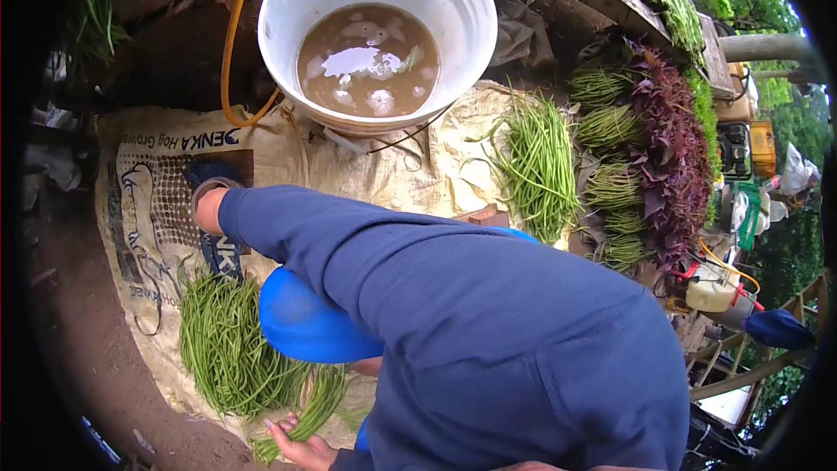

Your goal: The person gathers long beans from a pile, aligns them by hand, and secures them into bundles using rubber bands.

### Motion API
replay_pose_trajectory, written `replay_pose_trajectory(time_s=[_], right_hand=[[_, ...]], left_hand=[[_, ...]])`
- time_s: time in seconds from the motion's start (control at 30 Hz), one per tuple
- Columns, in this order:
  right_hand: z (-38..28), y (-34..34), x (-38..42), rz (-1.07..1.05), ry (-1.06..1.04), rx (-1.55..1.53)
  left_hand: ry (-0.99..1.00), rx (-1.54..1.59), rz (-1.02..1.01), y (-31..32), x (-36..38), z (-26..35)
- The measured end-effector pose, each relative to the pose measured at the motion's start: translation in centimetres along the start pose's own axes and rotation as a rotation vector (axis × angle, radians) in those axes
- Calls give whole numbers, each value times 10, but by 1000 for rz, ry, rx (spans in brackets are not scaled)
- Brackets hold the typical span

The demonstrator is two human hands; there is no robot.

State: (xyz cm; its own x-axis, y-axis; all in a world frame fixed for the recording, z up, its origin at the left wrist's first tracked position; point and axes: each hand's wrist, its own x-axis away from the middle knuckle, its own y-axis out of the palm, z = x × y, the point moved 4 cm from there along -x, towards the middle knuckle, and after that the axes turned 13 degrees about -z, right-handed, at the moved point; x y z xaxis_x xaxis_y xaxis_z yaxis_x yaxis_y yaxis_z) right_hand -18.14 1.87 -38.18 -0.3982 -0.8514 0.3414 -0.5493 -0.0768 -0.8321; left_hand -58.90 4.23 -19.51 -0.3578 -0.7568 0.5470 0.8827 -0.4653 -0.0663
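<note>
My left hand [302, 448], low in the view, has its fingers closed around a small bunch of long green beans [318, 401]. Right beside it, a big loose pile of long beans [231, 340] lies on a spread woven sack [161, 270]. A navy-clothed limb [418, 270] crosses the middle of the view and covers part of a smooth blue plastic surface [309, 323]. My right hand does not show; only a sliver of skin appears at the bottom edge.
A white bucket [475, 35] of murky water stands at the top, near a yellow hose [234, 44]. A bean heap [540, 166], tied bean bundles [610, 126] and purple leafy greens [676, 157] lie to the right. A sprayer tank [711, 288] stands farther off.
</note>
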Motion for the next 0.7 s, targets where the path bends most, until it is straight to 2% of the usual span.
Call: replay_pose_trajectory(time_s=[0.07,0.13,0.2,0.27,0.33,0.4,0.47,0.5,0.53,0.57,0.6,0.63,0.67,0.7], right_hand=[[-4,-15,16,50,-2,-12],[-10,-40,47,160,138,-177],[-27,-60,67,273,113,-216],[-55,-86,82,513,-85,-636],[-97,-119,105,460,-387,-911],[-152,-143,131,400,-653,-945],[-214,-151,173,247,-831,-954],[-244,-140,190,25,-960,-1047],[-263,-138,229,68,-1057,-806],[-278,-127,263,-9,-1170,-700],[-287,-112,287,-206,-1146,-573],[-314,-75,265,-77,-1169,-241],[-295,-66,296,-109,-1091,-20],[-282,-38,292,-488,-819,-128]], left_hand=[[-30,63,-44,-9,-4,-9],[-46,149,-154,-6,0,-15],[85,18,-172,-5,6,-12],[100,20,-173,-10,-2,-20],[100,-179,-238,2,6,-21],[68,-156,-278,34,33,-26],[78,-235,-369,38,23,-40],[82,-302,-395,40,23,-47],[85,-368,-422,43,25,-53],[98,-372,-418,49,30,-56],[126,-485,-441,56,39,-60],[151,-601,-462,59,44,-66],[218,-743,-422,51,36,-73],[312,-732,-371,52,48,-75]])
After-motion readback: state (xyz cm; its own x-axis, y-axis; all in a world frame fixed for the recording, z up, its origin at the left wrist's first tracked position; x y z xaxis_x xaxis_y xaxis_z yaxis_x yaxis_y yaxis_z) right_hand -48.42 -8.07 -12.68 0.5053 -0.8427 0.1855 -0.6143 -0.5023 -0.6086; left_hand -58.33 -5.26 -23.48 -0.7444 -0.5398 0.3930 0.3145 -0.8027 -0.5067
